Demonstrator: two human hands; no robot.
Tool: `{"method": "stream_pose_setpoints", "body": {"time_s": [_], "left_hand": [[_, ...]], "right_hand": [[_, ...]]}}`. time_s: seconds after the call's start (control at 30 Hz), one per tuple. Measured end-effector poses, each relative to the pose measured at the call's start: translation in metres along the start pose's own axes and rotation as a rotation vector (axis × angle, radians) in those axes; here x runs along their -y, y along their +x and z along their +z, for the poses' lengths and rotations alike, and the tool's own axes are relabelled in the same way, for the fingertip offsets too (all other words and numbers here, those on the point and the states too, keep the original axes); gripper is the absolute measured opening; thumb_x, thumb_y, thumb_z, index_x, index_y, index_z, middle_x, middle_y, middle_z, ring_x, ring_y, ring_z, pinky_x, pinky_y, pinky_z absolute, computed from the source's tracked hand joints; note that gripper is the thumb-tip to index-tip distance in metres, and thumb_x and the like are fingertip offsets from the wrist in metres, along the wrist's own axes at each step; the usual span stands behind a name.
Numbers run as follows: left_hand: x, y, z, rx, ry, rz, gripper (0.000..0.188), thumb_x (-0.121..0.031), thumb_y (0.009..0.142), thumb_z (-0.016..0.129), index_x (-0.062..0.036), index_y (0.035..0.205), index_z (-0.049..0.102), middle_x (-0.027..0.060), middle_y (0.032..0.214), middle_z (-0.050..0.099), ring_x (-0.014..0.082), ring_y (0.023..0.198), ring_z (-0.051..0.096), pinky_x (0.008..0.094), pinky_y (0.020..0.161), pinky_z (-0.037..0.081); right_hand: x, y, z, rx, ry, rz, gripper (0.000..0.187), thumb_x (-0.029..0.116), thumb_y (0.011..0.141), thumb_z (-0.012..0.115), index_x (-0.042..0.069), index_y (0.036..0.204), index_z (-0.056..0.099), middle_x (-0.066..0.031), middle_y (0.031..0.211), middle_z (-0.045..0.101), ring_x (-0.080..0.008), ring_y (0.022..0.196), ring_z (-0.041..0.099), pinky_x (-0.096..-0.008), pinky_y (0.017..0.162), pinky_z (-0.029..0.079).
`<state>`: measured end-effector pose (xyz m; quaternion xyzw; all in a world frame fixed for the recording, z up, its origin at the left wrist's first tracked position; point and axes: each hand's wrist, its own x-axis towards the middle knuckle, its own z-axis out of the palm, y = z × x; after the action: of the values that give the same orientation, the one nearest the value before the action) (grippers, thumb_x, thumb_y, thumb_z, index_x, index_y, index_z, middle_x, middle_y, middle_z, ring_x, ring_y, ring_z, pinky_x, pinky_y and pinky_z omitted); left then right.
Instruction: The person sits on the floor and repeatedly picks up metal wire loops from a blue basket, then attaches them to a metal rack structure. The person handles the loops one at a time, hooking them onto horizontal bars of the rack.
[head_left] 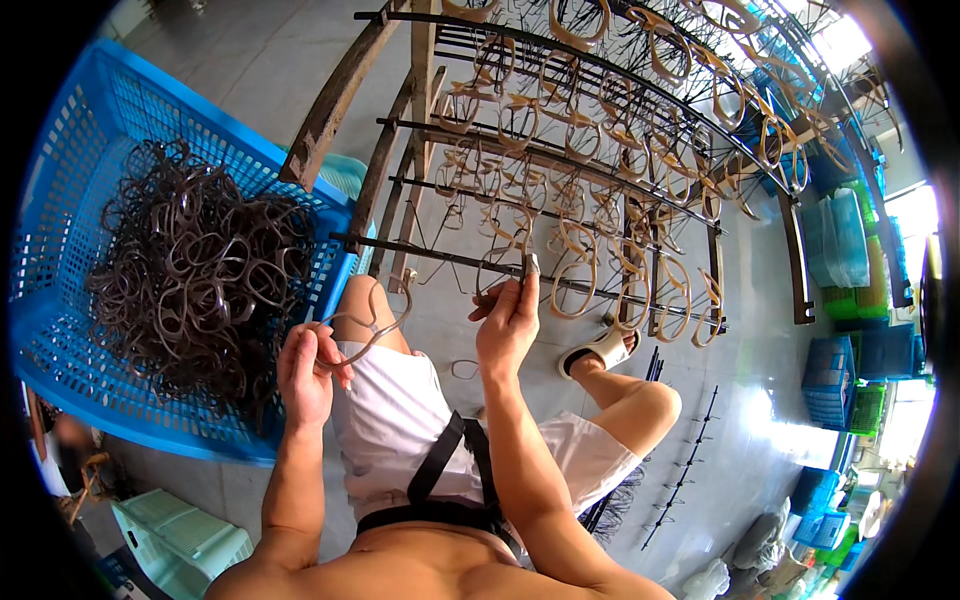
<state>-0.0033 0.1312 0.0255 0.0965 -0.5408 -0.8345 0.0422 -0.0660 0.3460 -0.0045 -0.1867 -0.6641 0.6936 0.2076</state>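
Here, dark eyeglass frames (200,270) heap in the blue basket (225,128); my left hand (308,370) pinches a brown eyeglass frame (374,328) above my thigh; my right hand (508,325) curls by the rack's lower rod (440,254), its grip unclear.

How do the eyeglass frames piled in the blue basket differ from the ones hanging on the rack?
Colour: the piled frames are dark brown, while the hanging frames look mostly tan.
Arrangement: the piled frames lie in a tangled heap; the hanging frames are spaced out in rows.
Support: the blue basket holds the piled frames, the rack the hanging frames.
Both have rounded, open rims.
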Motion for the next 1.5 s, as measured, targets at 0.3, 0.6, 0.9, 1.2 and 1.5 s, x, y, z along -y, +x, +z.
{"method": "stream_pose_setpoints", "body": {"time_s": [0.3,0.6,0.9,1.2,1.5], "left_hand": [[0.013,0.003,0.011,0.054,-0.055,-0.042,0.026,-0.023,0.096,0.042,0.0011,0.097,0.052,0.0066,0.067,0.054,0.0171,0.049,0.057,0.0251,0.040,0.044],[0.007,0.001,0.021,0.067,-0.019,-0.020,0.027,-0.027,0.095,0.043,-0.0018,0.098,0.052,0.0049,0.065,0.051,0.0167,0.049,0.055,0.0258,0.038,0.041],[-0.010,0.004,0.023,0.225,-0.149,-0.173,0.026,-0.026,0.094,0.046,-0.0012,0.093,0.056,0.0033,0.058,0.046,0.0132,0.042,0.046,0.0243,0.033,0.034],[0.001,0.030,0.033,0.306,0.252,-0.234,0.030,-0.018,0.085,0.048,-0.0020,0.061,0.055,0.0003,0.049,0.044,0.0062,0.042,0.038,0.0208,0.038,0.026],[0.070,0.061,0.104,0.649,0.223,-0.314,0.062,0.000,0.085,0.045,-0.0128,0.143,0.027,-0.0039,0.058,0.045,0.0027,0.046,0.035,0.0192,0.042,0.029]], "right_hand": [[0.000,-0.002,0.008,0.028,-0.068,-0.006,0.030,0.010,0.095,0.042,0.000,0.123,0.046,-0.0049,0.066,0.053,-0.0104,0.049,0.055,-0.0252,0.041,0.046],[0.000,0.002,0.000,0.051,0.031,0.065,0.031,0.011,0.095,0.042,-0.001,0.124,0.044,-0.0064,0.071,0.054,-0.0102,0.055,0.056,-0.0251,0.044,0.049],[0.042,-0.033,-0.031,0.039,-0.703,-0.448,0.047,0.007,0.082,0.058,-0.006,0.124,0.040,-0.0274,0.117,0.039,-0.0385,0.105,0.040,-0.0454,0.089,0.036],[0.013,-0.001,-0.018,0.066,-0.387,-0.153,0.035,0.011,0.092,0.047,-0.004,0.123,0.040,-0.0201,0.103,0.054,-0.0281,0.088,0.055,-0.0392,0.076,0.045],[0.018,0.006,-0.012,0.085,-0.379,0.011,0.025,0.015,0.095,0.043,-0.004,0.109,0.053,-0.0089,0.068,0.063,-0.0172,0.054,0.062,-0.0297,0.049,0.048]]}}
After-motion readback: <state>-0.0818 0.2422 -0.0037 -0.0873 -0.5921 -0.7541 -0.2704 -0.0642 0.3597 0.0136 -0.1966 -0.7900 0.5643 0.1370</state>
